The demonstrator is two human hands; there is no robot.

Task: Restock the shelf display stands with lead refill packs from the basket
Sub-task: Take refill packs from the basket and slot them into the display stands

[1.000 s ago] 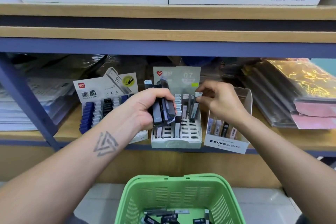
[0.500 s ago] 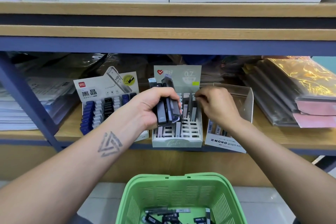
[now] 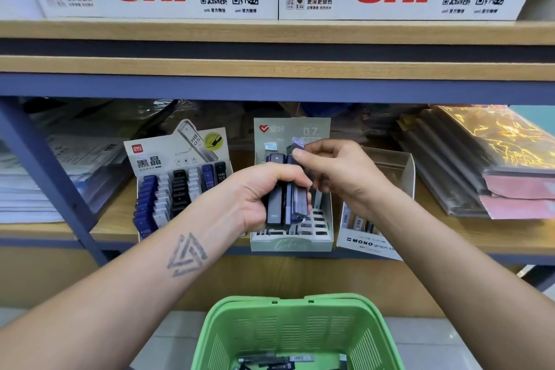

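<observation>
— Right, what have the hands got?

— From my seat, the left hand [image 3: 255, 192] is curled round a bundle of lead refill packs [image 3: 286, 204], held upright in front of the grey 0.7 stand [image 3: 291, 237]. The right hand [image 3: 336, 177] pinches the top of one pack [image 3: 298, 144] at the bundle's one o'clock, thumb and fingertips closed on it.

— And the rest of the stock?

— More packs [image 3: 270, 360] lie in the green basket [image 3: 294, 327] at six o'clock. A blue-and-black stand [image 3: 177, 186] sits at nine o'clock of the grey one, a MONO box [image 3: 369, 243] at three o'clock, all on the wooden shelf [image 3: 117, 219].
</observation>
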